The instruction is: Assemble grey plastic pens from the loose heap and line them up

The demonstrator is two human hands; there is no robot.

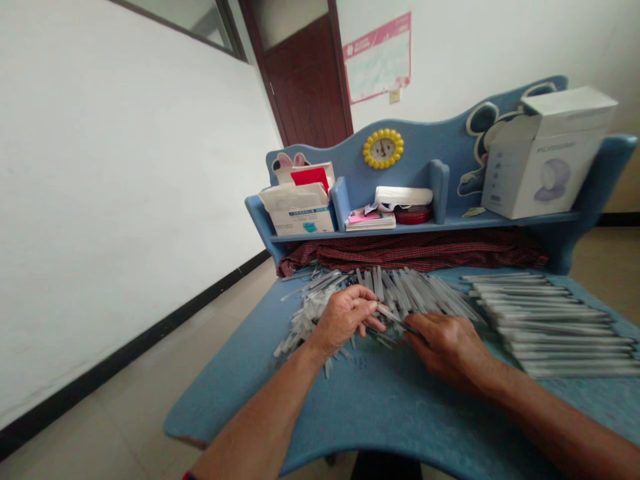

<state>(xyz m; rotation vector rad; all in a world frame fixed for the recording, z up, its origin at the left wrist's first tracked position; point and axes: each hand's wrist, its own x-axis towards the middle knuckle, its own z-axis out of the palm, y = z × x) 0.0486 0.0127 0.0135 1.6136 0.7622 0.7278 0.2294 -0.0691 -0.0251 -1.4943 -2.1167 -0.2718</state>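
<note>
Between the thumb and index finger of my left hand point(353, 312) is one end of a slim translucent pen point(391, 315); the other fingers are loosely spread. My right hand point(440, 343) is closed on the pen's darker other end, so it spans both hands above the desk. Beneath and beside my left hand lies a heap of short clear plastic pieces point(307, 317), which look like pen caps. Behind both hands is a pile of longer clear tubes point(407, 290). Right of my right hand, many pens point(560, 327) lie side by side in a row.
The blue desk point(350, 413) has a curved front edge. Rolled checked cloth point(410, 252) lies under the back shelf point(450, 220). On that shelf stand a mask box point(305, 220), a white case point(404, 195), a red tin point(414, 215) and a large white carton point(535, 160).
</note>
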